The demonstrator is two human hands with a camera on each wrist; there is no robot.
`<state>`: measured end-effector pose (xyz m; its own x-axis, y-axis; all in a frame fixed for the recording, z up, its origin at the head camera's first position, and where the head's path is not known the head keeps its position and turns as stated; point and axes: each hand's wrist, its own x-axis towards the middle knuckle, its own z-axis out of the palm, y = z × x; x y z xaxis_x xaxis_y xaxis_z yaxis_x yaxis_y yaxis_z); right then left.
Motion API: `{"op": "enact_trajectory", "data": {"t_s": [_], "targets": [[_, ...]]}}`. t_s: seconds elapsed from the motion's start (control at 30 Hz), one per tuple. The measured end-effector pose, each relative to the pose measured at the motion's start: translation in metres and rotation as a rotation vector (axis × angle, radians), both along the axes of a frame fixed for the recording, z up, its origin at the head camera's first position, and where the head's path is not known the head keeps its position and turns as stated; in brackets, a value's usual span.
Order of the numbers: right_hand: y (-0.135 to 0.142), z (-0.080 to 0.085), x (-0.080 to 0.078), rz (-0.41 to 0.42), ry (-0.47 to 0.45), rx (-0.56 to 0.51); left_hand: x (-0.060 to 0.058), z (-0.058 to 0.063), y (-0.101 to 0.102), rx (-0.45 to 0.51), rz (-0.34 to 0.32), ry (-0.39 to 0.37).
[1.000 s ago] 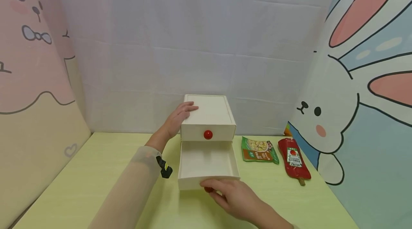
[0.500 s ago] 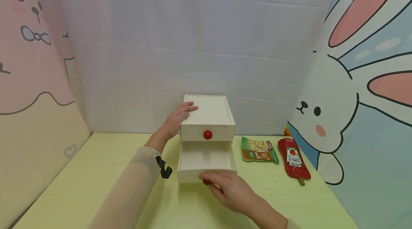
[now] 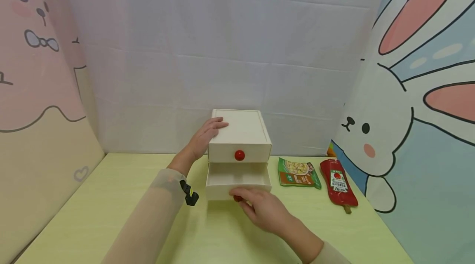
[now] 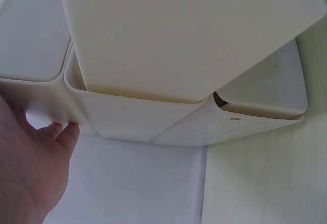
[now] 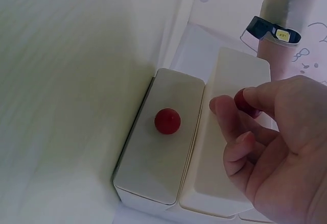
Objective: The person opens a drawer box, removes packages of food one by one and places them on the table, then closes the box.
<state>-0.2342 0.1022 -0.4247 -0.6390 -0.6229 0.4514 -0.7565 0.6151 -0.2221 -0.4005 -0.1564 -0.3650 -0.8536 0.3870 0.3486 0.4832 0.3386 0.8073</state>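
Observation:
A white drawer cabinet [image 3: 243, 126] stands on the table against the back cloth. Its middle drawer [image 3: 219, 191] is pulled partway out, and its visible interior holds nothing. My right hand [image 3: 265, 210] pinches the red round knob [image 5: 247, 104] of that drawer between thumb and fingers. My left hand [image 3: 204, 137] rests on the cabinet's top left edge, fingers laid over the top. In the left wrist view, fingertips of the left hand [image 4: 36, 168] touch the cabinet's side. A pushed-in bottom drawer [image 5: 158, 163] with a red knob shows in the right wrist view.
Right of the cabinet lies a green food packet [image 3: 298, 173]. Beside it is a red Heinz ketchup pouch [image 3: 338, 183], its cap toward me. The pale green table [image 3: 122, 189] is bordered by a white cloth behind and cartoon-printed walls on both sides.
The middle drawer has slid back toward the cabinet, so less of its inside shows. My right hand has moved forward with its knob. My left hand has stayed put.

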Motion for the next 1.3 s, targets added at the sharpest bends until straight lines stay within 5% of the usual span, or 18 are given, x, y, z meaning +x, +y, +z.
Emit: {"op": "enact_trajectory", "data": {"t_s": [1.3], "targets": [[-0.016,-0.002,-0.046,-0.181,-0.050,-0.017,0.002,0.000,0.000,-0.004,0.001,-0.005]]}}
